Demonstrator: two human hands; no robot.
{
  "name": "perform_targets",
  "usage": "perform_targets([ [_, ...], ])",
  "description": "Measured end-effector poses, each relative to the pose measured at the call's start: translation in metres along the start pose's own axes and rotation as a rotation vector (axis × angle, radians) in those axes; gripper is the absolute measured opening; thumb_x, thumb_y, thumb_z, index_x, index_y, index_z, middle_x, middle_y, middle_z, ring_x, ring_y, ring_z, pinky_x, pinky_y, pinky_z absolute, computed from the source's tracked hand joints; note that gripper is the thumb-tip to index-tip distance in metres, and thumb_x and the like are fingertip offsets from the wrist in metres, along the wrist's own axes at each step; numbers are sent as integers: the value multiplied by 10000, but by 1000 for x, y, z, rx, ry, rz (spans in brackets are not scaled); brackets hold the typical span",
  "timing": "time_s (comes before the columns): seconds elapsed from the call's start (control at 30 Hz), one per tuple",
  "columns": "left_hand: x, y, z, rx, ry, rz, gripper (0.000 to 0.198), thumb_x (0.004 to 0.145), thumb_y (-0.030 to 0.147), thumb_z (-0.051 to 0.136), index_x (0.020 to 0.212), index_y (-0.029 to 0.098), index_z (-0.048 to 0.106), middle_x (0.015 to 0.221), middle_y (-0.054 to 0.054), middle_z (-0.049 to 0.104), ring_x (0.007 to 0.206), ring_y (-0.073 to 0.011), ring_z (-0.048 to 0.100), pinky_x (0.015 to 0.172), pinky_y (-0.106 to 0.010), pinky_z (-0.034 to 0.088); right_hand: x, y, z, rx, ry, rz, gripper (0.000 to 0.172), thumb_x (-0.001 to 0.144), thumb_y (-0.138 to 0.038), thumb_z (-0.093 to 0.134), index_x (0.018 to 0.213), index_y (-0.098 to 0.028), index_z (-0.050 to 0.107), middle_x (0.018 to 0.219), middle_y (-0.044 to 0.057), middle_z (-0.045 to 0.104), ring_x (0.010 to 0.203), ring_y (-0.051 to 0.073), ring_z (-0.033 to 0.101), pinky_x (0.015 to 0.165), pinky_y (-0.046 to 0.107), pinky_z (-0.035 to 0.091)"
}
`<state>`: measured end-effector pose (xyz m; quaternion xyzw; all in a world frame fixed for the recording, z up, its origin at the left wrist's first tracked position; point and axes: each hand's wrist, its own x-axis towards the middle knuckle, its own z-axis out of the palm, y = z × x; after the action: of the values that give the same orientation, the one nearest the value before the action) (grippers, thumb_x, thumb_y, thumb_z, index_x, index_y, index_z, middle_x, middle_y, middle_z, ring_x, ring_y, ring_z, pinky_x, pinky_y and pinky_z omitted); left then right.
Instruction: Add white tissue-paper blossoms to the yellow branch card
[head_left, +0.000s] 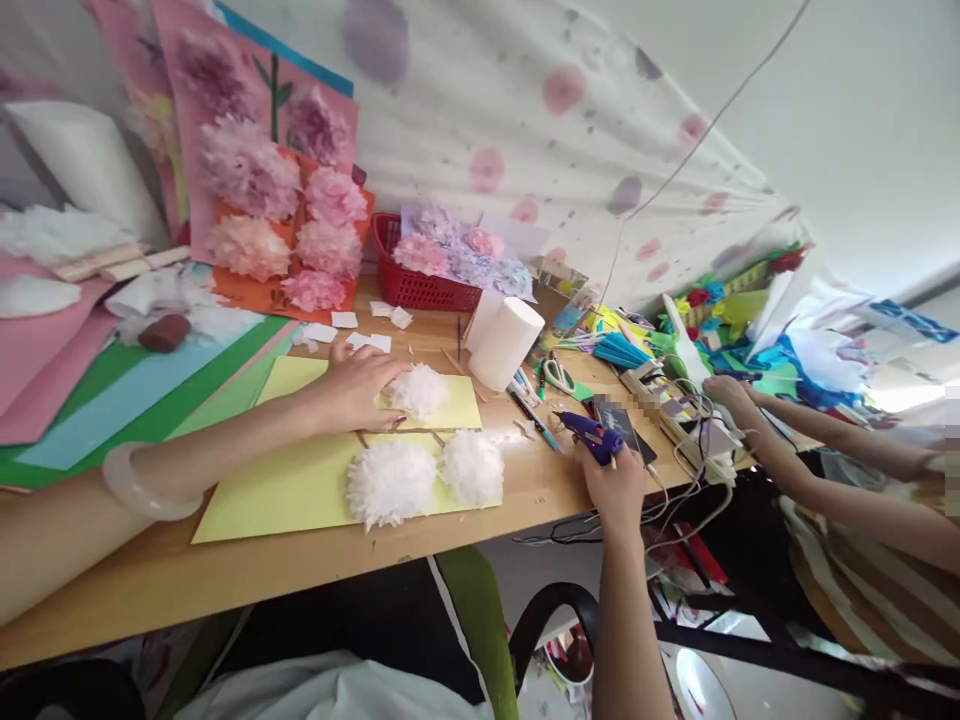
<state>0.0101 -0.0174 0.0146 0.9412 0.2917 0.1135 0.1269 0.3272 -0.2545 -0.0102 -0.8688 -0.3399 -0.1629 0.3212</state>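
Observation:
My left hand (361,388) is at the left edge of a small white tissue-paper flower (421,392), its fingers and thumb curled around that side. The flower lies on the upper yellow sheet (463,398). Below, on another yellow sheet (259,498), sit two more white paper flowers, a larger one (393,481) and a smaller one (472,467). Thin brown stem lines show between the sheets and flowers. At the table's front edge, my right hand (616,490) is wrapped around a blue-purple glue gun (592,436), its nozzle pointing left toward the flowers.
A white paper roll (507,343) stands behind the sheets. Scissors (559,375), pens (534,418) and a dark phone (621,425) lie nearby. Further back is a red basket (427,290) of paper flowers. Cables (694,470) hang at right, beside another person's arms (795,450).

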Motion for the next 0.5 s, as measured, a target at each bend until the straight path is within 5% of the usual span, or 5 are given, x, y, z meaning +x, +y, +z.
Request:
perform_targets([
  [0.17, 6, -14, 12, -60, 69, 67, 438, 827, 440, 574, 1215, 248, 642, 1273, -109, 680, 1233, -347, 527, 1102, -587, 135, -11, -29, -28, 237, 72, -3, 492, 696, -582, 745, 940, -156, 719, 886, 129, 733, 836, 320, 674, 743, 430, 529],
  [0.27, 5, -22, 20, -108, 139, 67, 344, 874, 401, 496, 1135, 253, 665, 1209, -78, 711, 1175, -307, 573, 1099, -568, 145, -26, -57, -38, 352, -46, -15, 438, 679, -523, 800, 910, -164, 703, 808, 89, 735, 733, 277, 690, 667, 383, 550],
  [0.37, 3, -28, 23, -141, 225, 80, 330, 886, 389, 463, 1118, 259, 658, 1163, -59, 722, 1144, -290, 592, 1082, -531, 191, -44, -81, -34, 373, -198, 16, 394, 714, -498, 788, 920, -176, 690, 690, 39, 705, 630, 242, 678, 602, 341, 537],
  [0.5, 1, -24, 21, -203, 316, 123, 319, 881, 439, 502, 1093, 266, 666, 1114, -55, 718, 1107, -293, 602, 1035, -484, 264, -63, -96, -16, 358, -171, 44, 377, 767, -514, 744, 904, -169, 681, 781, 55, 711, 694, 225, 658, 653, 329, 517],
])
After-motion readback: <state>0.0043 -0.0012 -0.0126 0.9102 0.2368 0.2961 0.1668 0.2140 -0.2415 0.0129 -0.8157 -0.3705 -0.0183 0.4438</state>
